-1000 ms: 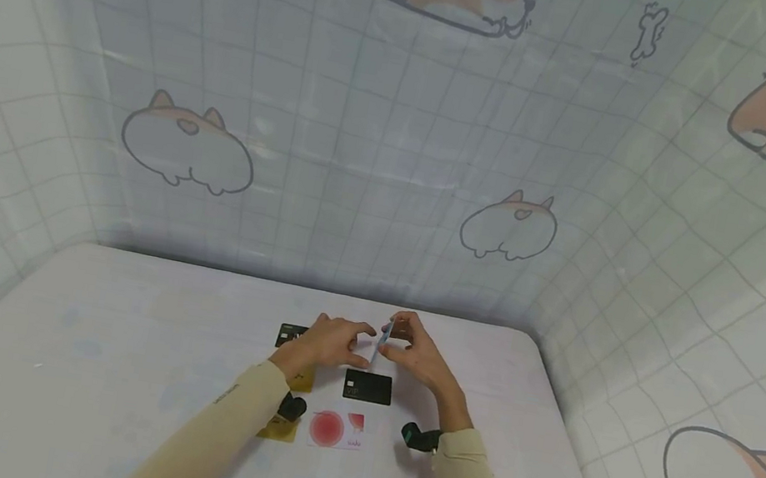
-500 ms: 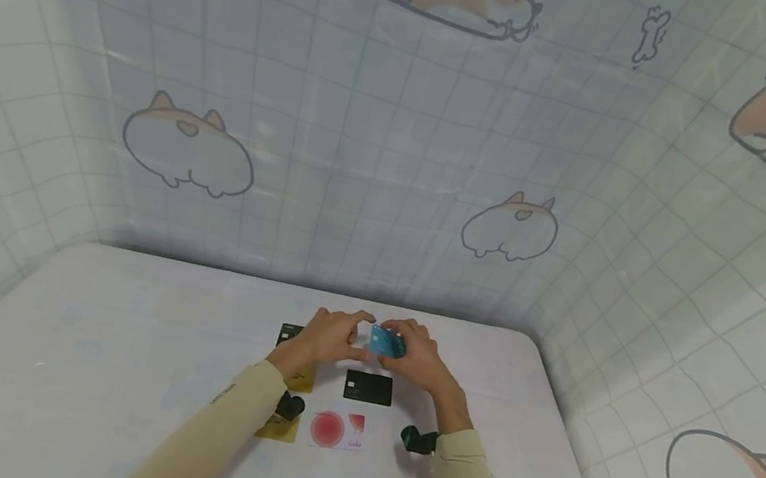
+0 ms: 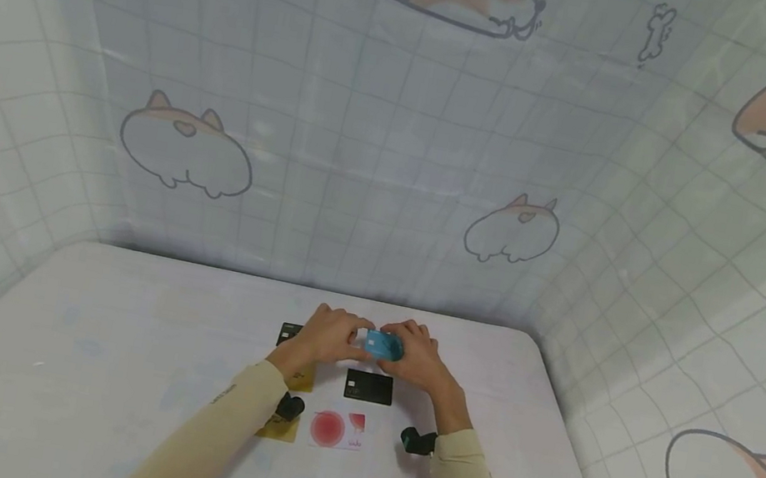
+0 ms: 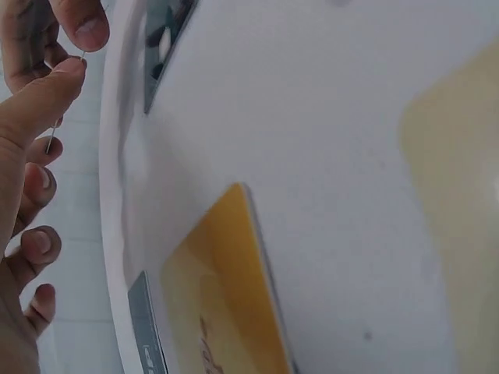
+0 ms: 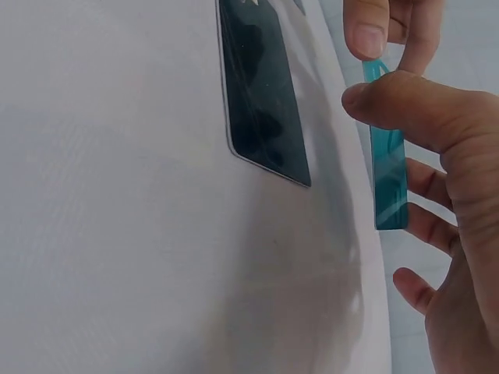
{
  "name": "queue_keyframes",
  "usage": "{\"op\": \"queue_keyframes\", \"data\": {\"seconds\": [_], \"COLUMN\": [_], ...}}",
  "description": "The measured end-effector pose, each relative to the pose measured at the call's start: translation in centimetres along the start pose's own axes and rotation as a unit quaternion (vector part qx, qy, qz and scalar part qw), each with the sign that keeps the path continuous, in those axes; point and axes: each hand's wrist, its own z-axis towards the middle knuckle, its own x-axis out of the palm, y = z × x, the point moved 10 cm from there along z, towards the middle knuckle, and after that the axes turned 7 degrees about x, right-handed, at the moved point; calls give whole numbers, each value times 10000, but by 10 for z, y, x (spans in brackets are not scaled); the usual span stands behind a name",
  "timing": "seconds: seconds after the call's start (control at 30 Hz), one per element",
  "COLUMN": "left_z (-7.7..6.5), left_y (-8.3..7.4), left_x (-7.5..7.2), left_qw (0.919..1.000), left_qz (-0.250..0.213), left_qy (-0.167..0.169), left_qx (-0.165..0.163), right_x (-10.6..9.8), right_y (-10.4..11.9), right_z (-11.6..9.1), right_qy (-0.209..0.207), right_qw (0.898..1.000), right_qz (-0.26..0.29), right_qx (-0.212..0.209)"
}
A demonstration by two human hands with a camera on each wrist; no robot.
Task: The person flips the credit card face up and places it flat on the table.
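Observation:
In the head view, a blue bank card point(image 3: 382, 345) with a pale chip is held up between both hands, over the far part of the table. The thumb and fingers of my left hand point(image 3: 330, 337) pinch its left end. My right hand point(image 3: 420, 359) grips the right end, covering part of it. Edge-on, the card shows as a thin line in the left wrist view. Its teal face point(image 5: 390, 183) appears in the right wrist view, behind the right thumb. Just nearer than the hands lies a black card point(image 3: 369, 387) with a chip.
On the white table point(image 3: 126, 365), a white card with a red circle point(image 3: 336, 430) lies nearest me. A dark card point(image 3: 289, 331) and two gold cards, one farther point(image 3: 303, 380) and one nearer point(image 3: 279, 429), are partly hidden by my left arm. Patterned curtains surround the table.
The blue card has turned from nearly edge-on to face me, then shifted slightly left. My left fingers have come to its left end; my right hand still grips it.

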Motion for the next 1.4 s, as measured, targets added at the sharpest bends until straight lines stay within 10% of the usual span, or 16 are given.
{"op": "queue_keyframes", "data": {"seconds": [1.4], "left_z": [-8], "left_y": [9], "left_x": [18], "left_qw": [9932], "left_qz": [512], "left_qy": [635], "left_qx": [-834], "right_x": [19], "right_y": [-33], "right_z": [0], "right_qy": [443], "right_qw": [9941], "right_qz": [717], "right_qx": [680]}}
